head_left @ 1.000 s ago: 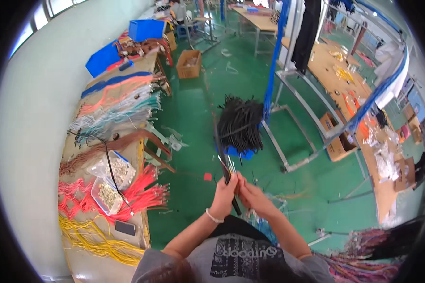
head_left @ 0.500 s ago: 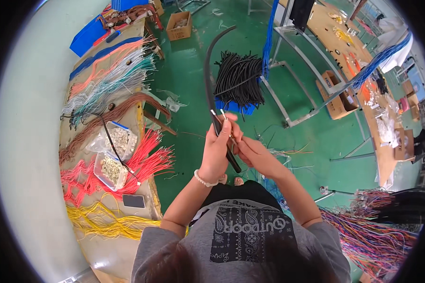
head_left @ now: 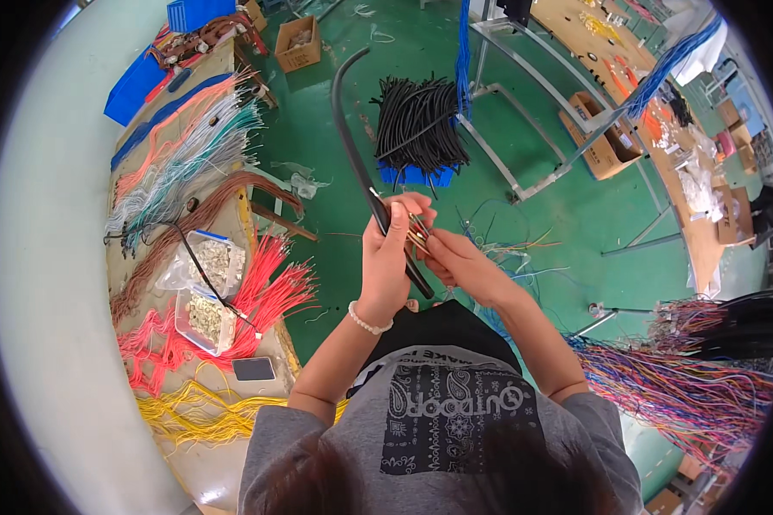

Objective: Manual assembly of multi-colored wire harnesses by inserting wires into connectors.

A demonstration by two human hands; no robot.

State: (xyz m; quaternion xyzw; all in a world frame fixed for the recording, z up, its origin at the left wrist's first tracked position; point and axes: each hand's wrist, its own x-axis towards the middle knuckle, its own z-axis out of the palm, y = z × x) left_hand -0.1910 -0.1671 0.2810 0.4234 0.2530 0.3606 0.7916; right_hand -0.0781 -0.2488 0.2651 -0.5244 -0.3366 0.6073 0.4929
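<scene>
My left hand is closed around a long black tube, which curves up and away from me; its near end sticks out below my fingers. Between my hands, several thin wires with light and metallic tips fan out beside the tube. My right hand pinches these wires from the right, fingers close to my left fingertips. A pale wire tip also shows against the tube just above my left hand. How far the wires run inside the tube is hidden by my fingers.
On the left table lie red wires, yellow wires, a phone and a tub of small pale connectors. Ahead on the floor, black tubes fill a blue bin. A metal frame and multicoloured wire bundles stand right.
The wires now spread out between my hands, where before their tips stuck up above my left thumb. My right hand has shifted slightly upward, and the tube's far end has swung left.
</scene>
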